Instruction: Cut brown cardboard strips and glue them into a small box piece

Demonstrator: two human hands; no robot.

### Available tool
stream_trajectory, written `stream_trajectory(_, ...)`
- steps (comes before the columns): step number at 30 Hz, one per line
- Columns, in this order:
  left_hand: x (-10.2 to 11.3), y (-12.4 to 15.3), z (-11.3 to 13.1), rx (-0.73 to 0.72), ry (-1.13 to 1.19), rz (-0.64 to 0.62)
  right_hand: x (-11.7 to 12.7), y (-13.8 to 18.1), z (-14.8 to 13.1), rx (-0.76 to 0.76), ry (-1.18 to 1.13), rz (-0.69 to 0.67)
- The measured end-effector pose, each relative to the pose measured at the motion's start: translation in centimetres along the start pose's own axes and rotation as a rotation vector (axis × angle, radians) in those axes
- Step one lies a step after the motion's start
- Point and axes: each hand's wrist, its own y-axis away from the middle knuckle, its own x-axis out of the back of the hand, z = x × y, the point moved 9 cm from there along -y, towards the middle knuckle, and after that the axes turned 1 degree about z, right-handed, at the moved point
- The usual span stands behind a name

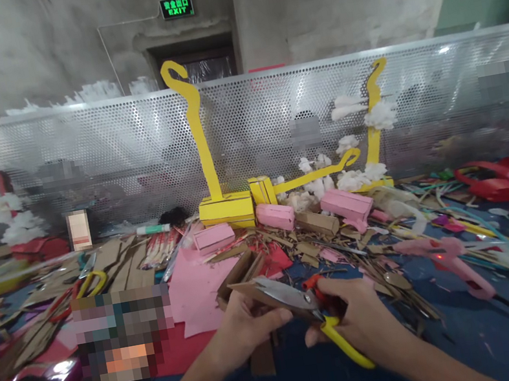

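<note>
My left hand [249,326] pinches a strip of brown cardboard [247,291] in the middle of the view. In my right hand [354,307] is a pair of scissors [285,293] with one yellow and one red handle. The scissor blades point left and lie along the cardboard, close to my left fingers. Whether they cut into it I cannot tell. Just beyond my left hand stands an open cardboard box shape [231,280]. Another cardboard piece [262,358] lies below my hands on the blue table.
Yellow paper hook shapes on boxes [226,212] stand at the perforated metal divider [127,140]. Pink boxes [276,216] and cardboard scraps lie before them. On the right is a pink glue gun [454,263] with a cord. More scissors [91,283] and pink paper [193,287] are on the left.
</note>
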Motion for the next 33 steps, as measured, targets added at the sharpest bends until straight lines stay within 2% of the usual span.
stream_trajectory(11, 0.6, 0.0, -0.8, 0.016, 0.006, 0.045, 0.1, -0.2, -0.1, -0.040, -0.015, 0.017)
stream_trajectory(18, 0.3, -0.1, -0.4, 0.003, 0.006, 0.036, -0.2, 0.0, 1.0, -0.068, -0.025, 0.002)
stream_trajectory(22, 0.6, 0.0, -0.6, 0.041, 0.073, 0.106, -0.3, 0.0, 1.0, -0.090, -0.075, -0.007)
stream_trajectory(26, 1.5, 0.0, -0.3, 0.039, 0.089, 0.191, 0.7, -0.2, 0.1, -0.077, -0.143, 0.027)
stream_trajectory(30, 2.6, 0.0, 0.2, 0.015, 0.076, 0.221, 2.1, -0.4, -1.5, 0.027, -0.009, 0.053)
stream_trajectory(33, 3.2, -0.1, 0.7, -0.014, 0.048, 0.199, 2.1, -0.3, -1.9, 0.053, 0.147, 0.007)
